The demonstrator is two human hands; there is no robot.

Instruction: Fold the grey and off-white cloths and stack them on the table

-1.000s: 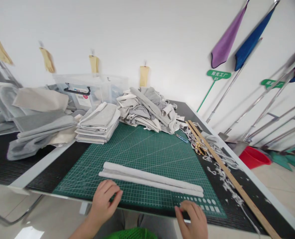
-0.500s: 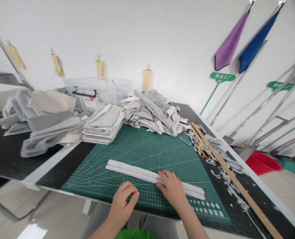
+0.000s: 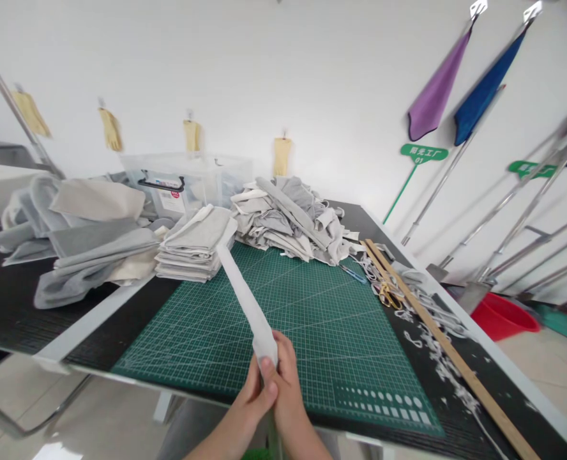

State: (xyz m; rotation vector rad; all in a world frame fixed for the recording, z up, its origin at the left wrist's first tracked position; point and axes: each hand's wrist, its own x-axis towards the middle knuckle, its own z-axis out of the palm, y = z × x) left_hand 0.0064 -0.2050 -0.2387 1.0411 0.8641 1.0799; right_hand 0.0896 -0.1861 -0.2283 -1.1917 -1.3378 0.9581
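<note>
A long, narrow strip of folded white cloth (image 3: pixel 244 294) points away from me above the green cutting mat (image 3: pixel 322 319). My left hand (image 3: pixel 253 396) and my right hand (image 3: pixel 287 377) meet around its near end, fingers closed on it from both sides. Its far tip reaches to the neat stack of folded grey cloths (image 3: pixel 195 246) in this view. The part of the strip under my fingers is hidden.
A loose heap of grey cloth pieces (image 3: pixel 293 217) lies behind the mat, with more cloth (image 3: pixel 96 236) at left and a clear plastic box (image 3: pixel 168 182) behind. On the right are a blue-handled tool (image 3: pixel 354 275), gold-handled scissors (image 3: pixel 389 298), wooden strips (image 3: pixel 446 338) and scraps.
The white cloth strip lay crosswise on the mat under my right hand; now both hands hold it lifted and pointing forward. My left hand was beside it and has joined the right.
</note>
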